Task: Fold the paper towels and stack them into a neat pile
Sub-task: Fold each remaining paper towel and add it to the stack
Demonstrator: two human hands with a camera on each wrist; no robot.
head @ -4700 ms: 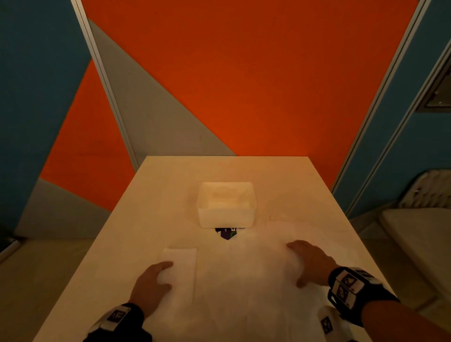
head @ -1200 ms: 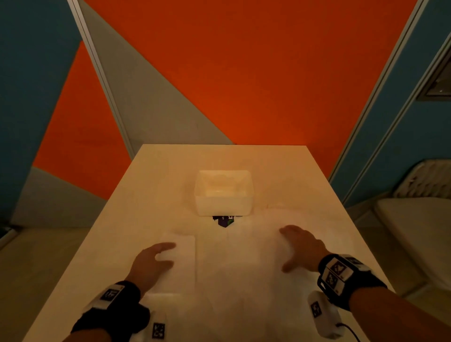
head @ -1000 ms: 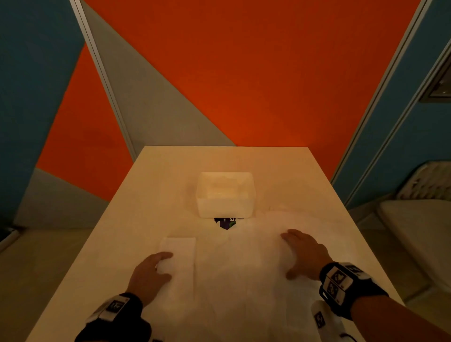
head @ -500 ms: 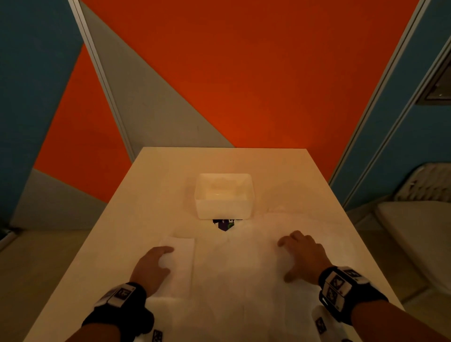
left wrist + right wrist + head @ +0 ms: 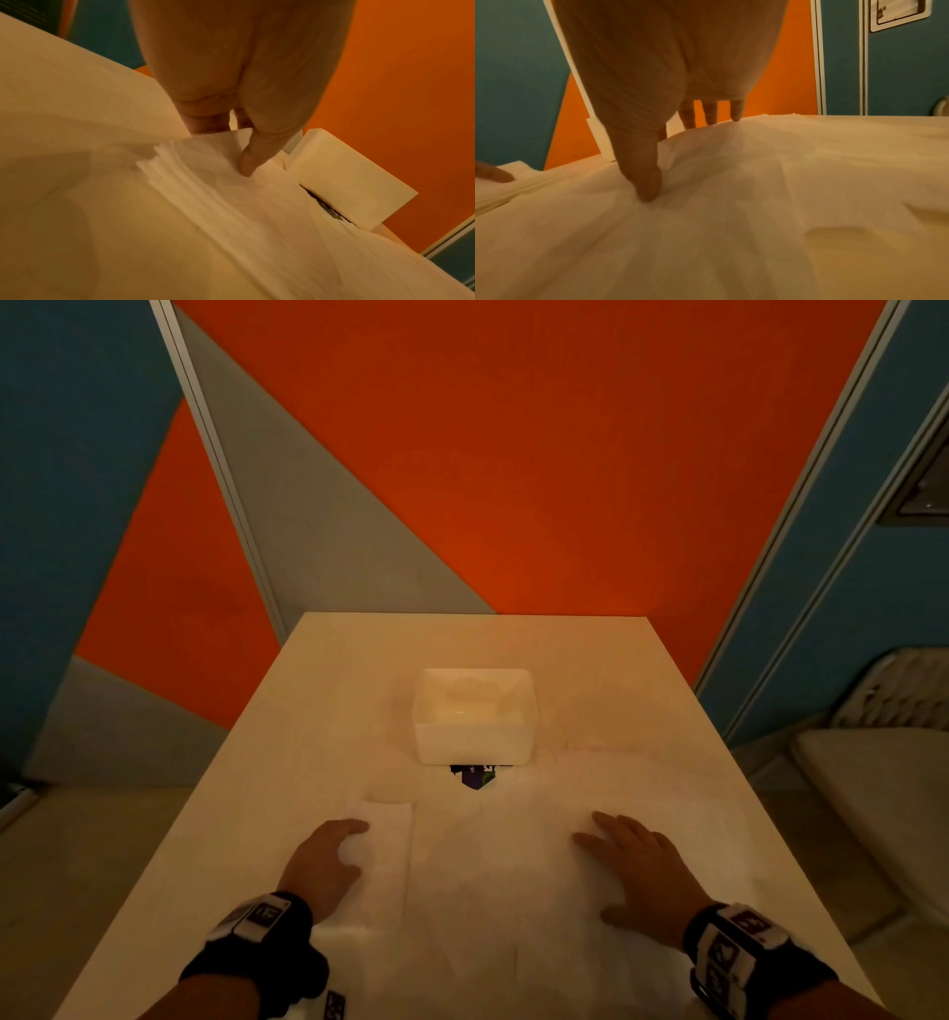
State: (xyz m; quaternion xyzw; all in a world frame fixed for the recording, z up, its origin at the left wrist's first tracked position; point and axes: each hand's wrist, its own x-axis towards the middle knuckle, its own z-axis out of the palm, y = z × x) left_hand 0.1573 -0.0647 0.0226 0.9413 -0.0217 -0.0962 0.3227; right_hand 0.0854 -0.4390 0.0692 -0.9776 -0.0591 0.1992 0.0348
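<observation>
A narrow pile of folded white paper towels lies at the left of a wide spread of unfolded white towels on the table. My left hand rests palm-down on the pile, fingers straight; in the left wrist view the left hand has its thumb pressing the top sheet of the layered pile. My right hand lies flat with spread fingers on the loose towels. In the right wrist view the right hand presses a raised hump of the loose towels.
A white rectangular plastic tub stands mid-table beyond the towels, with a small dark purple packet showing under its near edge. The cream table ends at an orange wall. A pale chair stands to the right.
Both hands stay flat on the towels; the right hand has shifted slightly on the loose sheets. The folded pile and the tub have not moved.
</observation>
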